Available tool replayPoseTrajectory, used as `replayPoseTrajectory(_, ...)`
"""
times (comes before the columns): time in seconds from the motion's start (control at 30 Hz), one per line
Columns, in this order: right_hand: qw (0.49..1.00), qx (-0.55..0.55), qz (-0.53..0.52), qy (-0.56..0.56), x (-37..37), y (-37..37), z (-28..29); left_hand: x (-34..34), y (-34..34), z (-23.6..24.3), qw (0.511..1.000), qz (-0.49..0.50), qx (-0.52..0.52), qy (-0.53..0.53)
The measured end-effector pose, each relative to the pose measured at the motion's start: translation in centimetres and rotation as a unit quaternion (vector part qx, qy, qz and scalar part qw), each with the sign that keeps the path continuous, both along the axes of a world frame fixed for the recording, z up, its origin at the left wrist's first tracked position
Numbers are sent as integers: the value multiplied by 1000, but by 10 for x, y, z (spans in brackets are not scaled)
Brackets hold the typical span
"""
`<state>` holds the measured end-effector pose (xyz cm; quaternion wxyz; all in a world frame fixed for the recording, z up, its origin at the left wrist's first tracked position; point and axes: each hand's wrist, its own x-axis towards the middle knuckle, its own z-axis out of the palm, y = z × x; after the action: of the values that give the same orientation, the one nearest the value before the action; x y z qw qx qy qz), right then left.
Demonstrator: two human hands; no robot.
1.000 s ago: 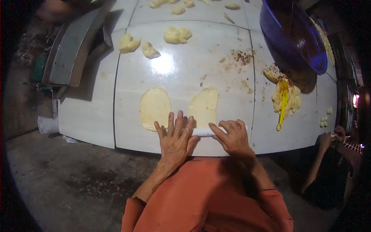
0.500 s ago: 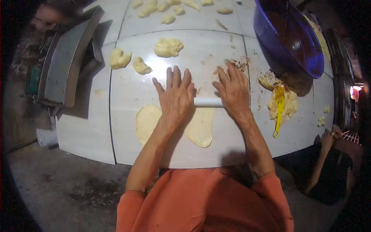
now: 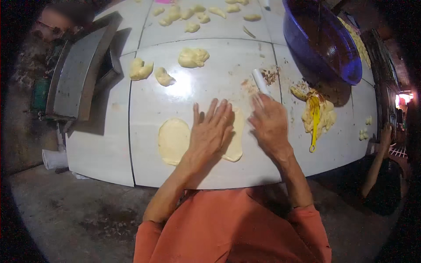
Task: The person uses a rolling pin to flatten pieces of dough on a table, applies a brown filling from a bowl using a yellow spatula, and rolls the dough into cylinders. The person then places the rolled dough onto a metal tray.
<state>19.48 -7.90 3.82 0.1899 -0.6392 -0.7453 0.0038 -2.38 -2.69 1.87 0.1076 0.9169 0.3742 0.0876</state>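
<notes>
Flattened pale dough (image 3: pixel 234 144), white roller (image 3: pixel 259 80) beyond.

A white tiled table (image 3: pixel 109 144) is seen from above. The left hand (image 3: pixel 210 131) is laid flat, fingers spread, on a flattened dough sheet (image 3: pixel 234 142), while a second flattened dough round (image 3: pixel 173 140) lies just beside it to the left. The right hand (image 3: pixel 269 122) is placed at the near end of a white rolling pin (image 3: pixel 260 81), which is angled away across the table. Unrolled dough lumps (image 3: pixel 193 57) are scattered farther back. A large blue bowl (image 3: pixel 322 41) stands at the upper right, and a yellow whisk (image 3: pixel 314 120) rests on a dough pile below it.
</notes>
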Motion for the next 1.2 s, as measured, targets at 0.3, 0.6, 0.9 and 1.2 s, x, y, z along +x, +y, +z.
replayPoseTrajectory(0.3, 990, -129, 57, -2, -16, -16, -7, -12, -28, 4, 999, 31, -34, 7)
replayPoseTrajectory(0.6, 969, -184, 162, -23, -36, -98, -24, -55, -115, 3, 995, -9, -96, 39)
replayPoseTrajectory(0.9, 977, -160, 137, -9, -29, -114, -31, -57, -134, 6, 994, 18, -89, 57)
replayPoseTrajectory(1.2, 994, 24, -56, 92, 38, -61, 7, -52, -116, 29, 990, 41, -109, 75)
